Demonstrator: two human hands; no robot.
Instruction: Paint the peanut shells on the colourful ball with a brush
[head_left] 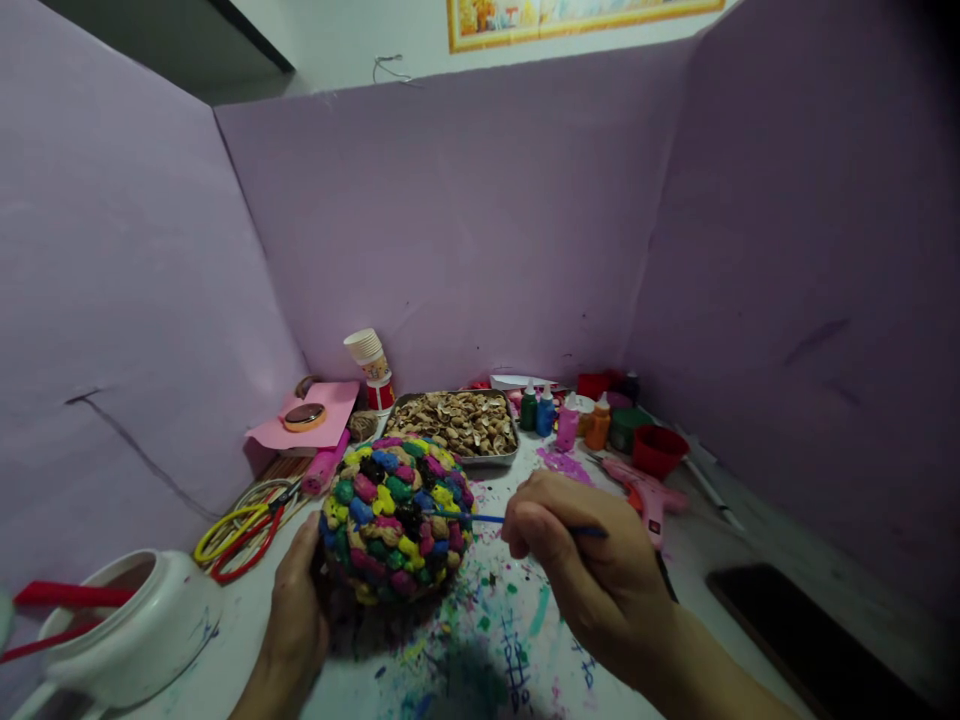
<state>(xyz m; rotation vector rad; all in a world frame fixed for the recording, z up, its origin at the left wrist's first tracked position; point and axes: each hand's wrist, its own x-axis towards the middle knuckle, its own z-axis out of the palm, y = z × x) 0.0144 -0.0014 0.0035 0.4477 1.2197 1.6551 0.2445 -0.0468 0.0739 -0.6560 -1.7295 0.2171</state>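
Note:
A round ball covered with peanut shells (394,515), painted in yellow, green, blue, magenta and black, rests on the paint-stained table. Some shells on it are still bare tan. My left hand (296,600) is pressed against its left side, with the fingertips partly hidden behind it. In my right hand (574,550) a thin blue paintbrush (487,518) is pinched between thumb and fingers. The brush tip meets the front of the ball beside a black-painted shell.
Behind the ball stands a metal tray (491,461) of peanut shells. Paint bottles (546,412), a red cup (658,450) and a pink glue gun (637,490) are at right, near a phone (810,635). Scissors (247,540) and a white pot (142,630) lie left.

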